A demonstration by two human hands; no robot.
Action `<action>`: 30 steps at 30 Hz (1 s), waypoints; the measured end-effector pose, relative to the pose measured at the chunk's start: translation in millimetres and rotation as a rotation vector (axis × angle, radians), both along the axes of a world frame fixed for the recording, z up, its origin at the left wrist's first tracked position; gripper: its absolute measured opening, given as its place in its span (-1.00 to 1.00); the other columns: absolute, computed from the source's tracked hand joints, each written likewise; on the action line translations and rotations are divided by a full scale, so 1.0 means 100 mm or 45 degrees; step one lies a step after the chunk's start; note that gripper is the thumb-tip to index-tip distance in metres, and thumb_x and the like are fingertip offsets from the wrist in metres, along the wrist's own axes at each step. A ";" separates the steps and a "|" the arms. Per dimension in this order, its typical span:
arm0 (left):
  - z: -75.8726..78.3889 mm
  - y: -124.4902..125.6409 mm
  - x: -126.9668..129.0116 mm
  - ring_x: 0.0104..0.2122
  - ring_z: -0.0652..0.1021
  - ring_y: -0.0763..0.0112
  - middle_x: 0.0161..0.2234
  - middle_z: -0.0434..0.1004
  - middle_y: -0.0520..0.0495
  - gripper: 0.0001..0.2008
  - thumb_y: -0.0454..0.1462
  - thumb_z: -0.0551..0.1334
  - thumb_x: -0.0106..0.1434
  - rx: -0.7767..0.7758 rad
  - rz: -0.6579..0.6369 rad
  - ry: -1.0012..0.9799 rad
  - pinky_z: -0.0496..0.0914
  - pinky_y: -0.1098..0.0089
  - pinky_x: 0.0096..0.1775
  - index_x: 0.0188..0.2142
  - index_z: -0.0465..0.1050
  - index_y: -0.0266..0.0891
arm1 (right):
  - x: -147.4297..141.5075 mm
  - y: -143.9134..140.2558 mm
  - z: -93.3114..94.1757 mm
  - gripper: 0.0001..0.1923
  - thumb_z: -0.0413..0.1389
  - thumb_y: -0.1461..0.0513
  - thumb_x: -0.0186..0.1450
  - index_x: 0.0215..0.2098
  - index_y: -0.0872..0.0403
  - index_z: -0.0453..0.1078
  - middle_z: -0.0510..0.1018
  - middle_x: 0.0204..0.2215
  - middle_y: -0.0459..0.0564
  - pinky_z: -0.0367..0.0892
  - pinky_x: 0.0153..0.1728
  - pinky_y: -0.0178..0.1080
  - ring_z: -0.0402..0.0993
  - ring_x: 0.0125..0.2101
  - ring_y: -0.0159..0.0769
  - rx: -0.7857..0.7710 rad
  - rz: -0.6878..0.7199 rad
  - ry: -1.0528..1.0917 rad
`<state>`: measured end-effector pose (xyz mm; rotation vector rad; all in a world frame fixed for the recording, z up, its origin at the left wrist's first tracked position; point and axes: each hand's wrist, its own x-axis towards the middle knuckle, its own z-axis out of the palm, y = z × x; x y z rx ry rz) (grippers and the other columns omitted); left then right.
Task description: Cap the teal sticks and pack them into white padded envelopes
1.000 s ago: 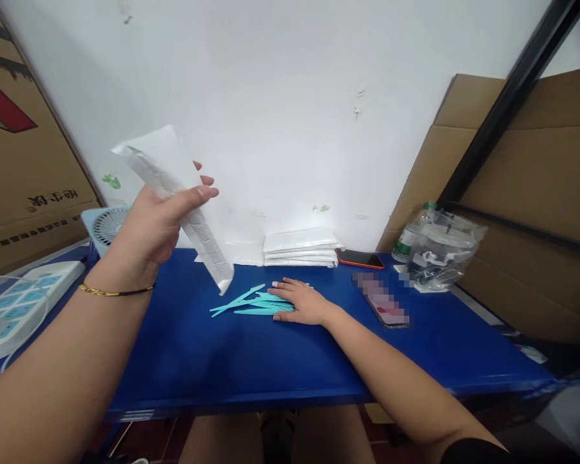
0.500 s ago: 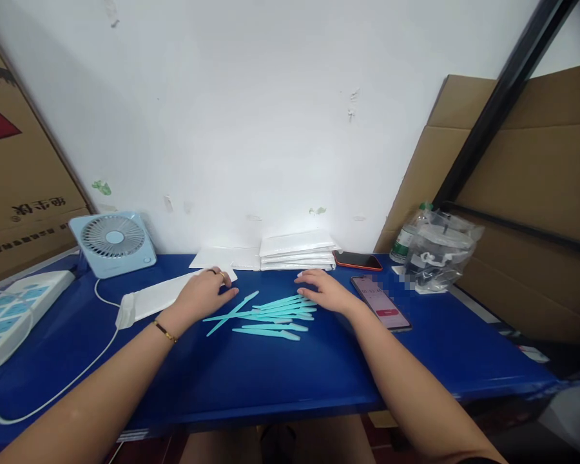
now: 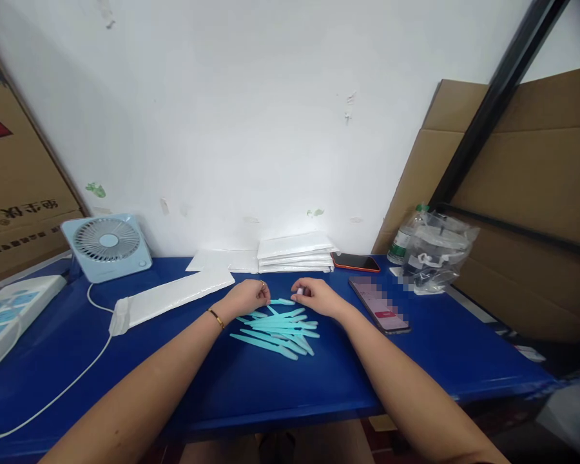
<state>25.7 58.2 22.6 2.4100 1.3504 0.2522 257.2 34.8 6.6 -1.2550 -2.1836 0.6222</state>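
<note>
The left hand pinches one turquoise knife-shaped tool; the right hand is curled near its tip, grip unclear. Similar tools lie piled on the blue counter.

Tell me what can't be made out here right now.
All in the head view:
Teal sticks: exact count, since they overlap.
Left hand: whether it grips a stick; its curled fingers hide the contact.
Nearer phone: most screen details, pixelated.
Bottle: partly hidden by the clear bag.
Power strip: cut off by the left edge.
</note>
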 end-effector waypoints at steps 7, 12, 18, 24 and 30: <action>-0.06 0.06 0.05 -0.44 0.48 0.40 -0.47 0.51 0.04 -0.86 -0.21 0.15 0.15 0.241 -0.072 -0.072 0.23 0.44 -0.40 -0.43 0.44 -0.17 | 0.00 0.13 -0.04 -0.85 0.13 0.18 0.18 -0.40 0.09 0.50 0.49 -0.49 -0.09 0.17 -0.47 -0.38 0.33 -0.51 -0.43 0.058 0.017 -0.058; -0.08 0.13 -0.04 -0.38 0.50 0.36 -0.41 0.52 0.00 -0.84 -0.16 0.19 0.12 0.181 0.041 -0.083 0.27 0.42 -0.36 -0.35 0.45 -0.16 | 0.15 0.18 -0.03 -0.82 0.17 0.16 0.15 -0.34 0.08 0.51 0.50 -0.46 -0.06 0.20 -0.45 -0.35 0.35 -0.48 -0.40 0.041 -0.036 -0.075; -0.11 0.09 -0.10 -0.28 0.48 0.33 -0.29 0.48 -0.01 -0.81 -0.13 0.19 0.11 0.244 -0.072 -0.121 0.29 0.41 -0.30 -0.31 0.45 -0.13 | 0.18 0.07 0.06 -0.83 0.20 0.15 0.13 -0.35 0.06 0.49 0.40 -0.36 -0.05 0.25 -0.37 -0.35 0.36 -0.37 -0.38 0.018 0.259 -0.065; -0.13 0.08 -0.13 -0.30 0.47 0.34 -0.31 0.49 -0.03 -0.81 -0.17 0.12 0.18 0.213 -0.090 -0.164 0.30 0.41 -0.28 -0.30 0.46 -0.16 | 0.13 0.03 0.07 -0.85 0.21 0.18 0.12 -0.36 0.08 0.45 0.34 -0.38 -0.07 0.24 -0.41 -0.36 0.30 -0.41 -0.41 -0.058 0.342 -0.219; 0.02 -0.07 -0.05 -0.34 0.47 0.37 -0.36 0.53 0.02 -0.67 -0.07 -0.01 0.28 0.237 -0.194 -0.128 0.25 0.40 -0.27 -0.32 0.47 -0.12 | 0.09 0.05 0.04 -0.89 0.15 0.21 0.17 -0.37 0.09 0.42 0.35 -0.35 -0.06 0.24 -0.41 -0.35 0.30 -0.43 -0.42 0.060 0.180 -0.136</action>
